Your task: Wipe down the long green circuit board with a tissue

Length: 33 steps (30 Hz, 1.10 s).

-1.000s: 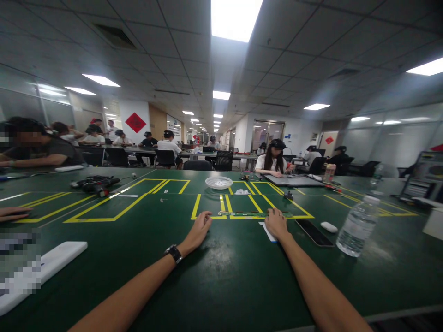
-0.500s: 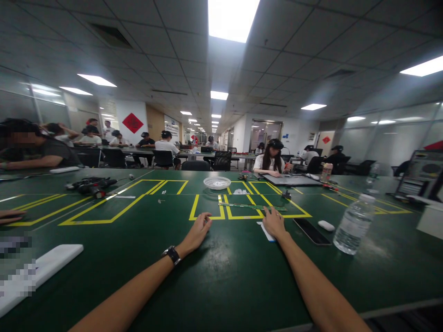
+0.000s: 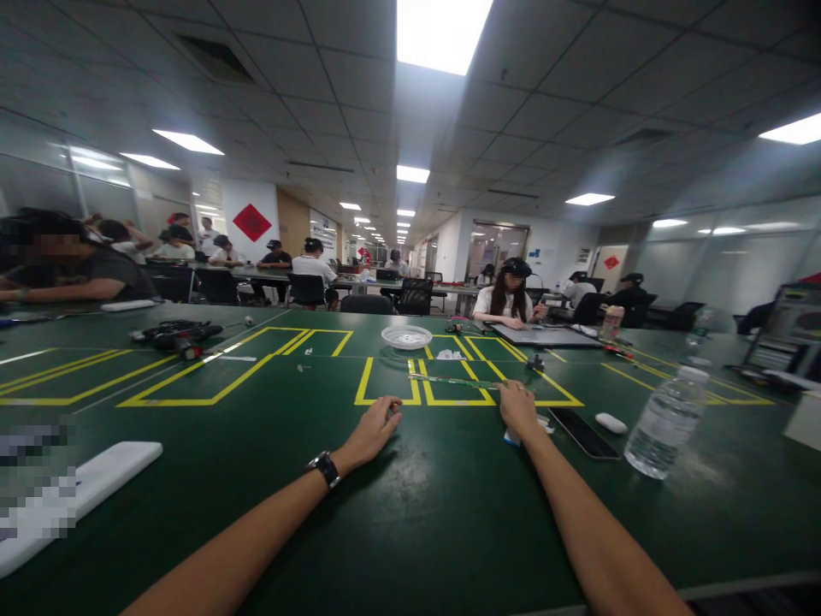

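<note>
My left hand (image 3: 375, 429), with a dark watch on its wrist, rests on the green table (image 3: 410, 522). Its fingers are loosely bent and slightly apart, with nothing in them. Farther to the right, my right hand (image 3: 518, 409) has its fingertips closed over the right part of a thin green strip (image 3: 452, 381). That strip looks like a narrow circuit board and lies across yellow tape. A small white and blue card (image 3: 511, 437) shows partly from under my right wrist. Beyond the strip stands a white openwork basket (image 3: 406, 339).
To the right lie a dark phone (image 3: 583, 433), a white earbud case (image 3: 611, 423) and a water bottle (image 3: 667, 423). Dark tools (image 3: 176, 337) sit at the left, a long white object (image 3: 106, 475) nearer. A person (image 3: 510, 299) works across the table.
The view has swung slightly left. My right hand has shifted a little to the right along the strip, and the card now shows farther right, under my wrist. My left hand keeps its pose.
</note>
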Available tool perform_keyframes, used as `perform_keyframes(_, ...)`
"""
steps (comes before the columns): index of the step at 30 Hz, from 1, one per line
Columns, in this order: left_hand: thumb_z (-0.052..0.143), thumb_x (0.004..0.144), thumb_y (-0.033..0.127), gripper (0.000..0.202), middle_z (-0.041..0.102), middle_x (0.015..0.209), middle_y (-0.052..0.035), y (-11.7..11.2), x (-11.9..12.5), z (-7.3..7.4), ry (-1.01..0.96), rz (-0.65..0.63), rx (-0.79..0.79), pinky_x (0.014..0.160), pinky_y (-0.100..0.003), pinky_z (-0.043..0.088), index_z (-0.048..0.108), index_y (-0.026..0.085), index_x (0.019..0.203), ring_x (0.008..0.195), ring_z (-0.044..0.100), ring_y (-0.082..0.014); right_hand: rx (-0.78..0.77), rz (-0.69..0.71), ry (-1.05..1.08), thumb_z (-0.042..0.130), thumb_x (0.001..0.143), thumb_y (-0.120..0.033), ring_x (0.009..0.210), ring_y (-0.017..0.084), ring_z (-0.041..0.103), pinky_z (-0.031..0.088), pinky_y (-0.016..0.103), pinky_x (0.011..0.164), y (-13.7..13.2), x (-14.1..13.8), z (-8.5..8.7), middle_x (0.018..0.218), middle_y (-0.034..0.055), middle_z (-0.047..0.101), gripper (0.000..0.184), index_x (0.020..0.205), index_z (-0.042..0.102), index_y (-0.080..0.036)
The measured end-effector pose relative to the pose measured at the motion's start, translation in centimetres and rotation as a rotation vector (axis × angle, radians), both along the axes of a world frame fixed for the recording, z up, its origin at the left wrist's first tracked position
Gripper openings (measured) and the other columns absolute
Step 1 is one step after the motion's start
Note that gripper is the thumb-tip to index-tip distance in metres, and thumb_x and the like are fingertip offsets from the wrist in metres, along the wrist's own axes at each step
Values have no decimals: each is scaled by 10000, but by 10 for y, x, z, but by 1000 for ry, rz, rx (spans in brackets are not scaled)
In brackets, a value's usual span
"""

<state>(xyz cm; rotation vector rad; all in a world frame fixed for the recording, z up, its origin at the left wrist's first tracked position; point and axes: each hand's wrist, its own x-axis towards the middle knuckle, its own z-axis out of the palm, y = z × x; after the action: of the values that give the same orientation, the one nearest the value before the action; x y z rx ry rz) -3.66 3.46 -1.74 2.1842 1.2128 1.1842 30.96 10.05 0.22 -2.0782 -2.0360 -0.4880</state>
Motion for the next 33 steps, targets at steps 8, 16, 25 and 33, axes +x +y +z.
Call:
perform_keyframes(8,427,881,311,288,557,1005,-78,-5,2,5,7,-1,22,845,-335,413,532,166,1107,879,519,-186,-252,179,60,227,930,-358,1212,241,425,272,386,986,4,-31,-7,1343,138,448,530,1425,306,-185)
perform_keyframes(16,428,874,285,276,544,1023,-85,-5,2,5,18,3,42,867,-355,411,524,164,1102,900,513,-191,-235,24,125,187,926,-469,1313,271,284,204,451,1018,9,-27,-10,1466,113,282,557,1438,269,-263)
perform_keyframes(25,435,859,242,263,564,999,-82,0,2,-1,39,-9,54,877,-348,414,535,166,1090,917,521,-193,-251,-69,139,184,879,-588,1280,312,317,215,492,1000,14,-16,-11,1408,134,356,659,1426,306,-241)
perform_keyframes(33,432,855,230,257,569,1014,-89,-8,3,5,70,-6,69,886,-362,408,548,164,1075,941,516,-206,-285,-66,125,179,896,-526,1342,287,211,167,475,1037,23,-15,-13,1504,88,207,629,1460,206,-249)
